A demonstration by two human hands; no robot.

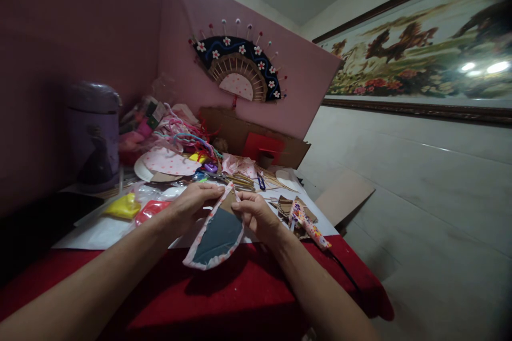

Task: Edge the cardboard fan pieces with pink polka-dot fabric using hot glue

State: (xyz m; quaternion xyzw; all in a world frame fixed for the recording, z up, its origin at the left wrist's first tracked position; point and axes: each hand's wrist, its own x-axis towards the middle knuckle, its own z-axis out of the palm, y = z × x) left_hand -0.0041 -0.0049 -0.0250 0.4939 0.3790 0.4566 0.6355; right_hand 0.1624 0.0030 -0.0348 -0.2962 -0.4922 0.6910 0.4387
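Between my two hands, above the table's front part, is a half-round piece of cardboard. Its back shows a dark grey-blue area and some bare brown board, and pink dotted fabric is folded over its edge. My left hand grips the straight edge near the upper corner, fingers closed. On the other side, my right hand pinches the same upper end between thumb and fingers. A flower-patterned glue gun lies to the right of my right hand, on cardboard scraps.
A red cloth covers the table. Bags of yellow clay and red clay lie left, near a purple container. Behind are dotted fabric, pipe cleaners and sticks. A decorated fan hangs on the pink board.
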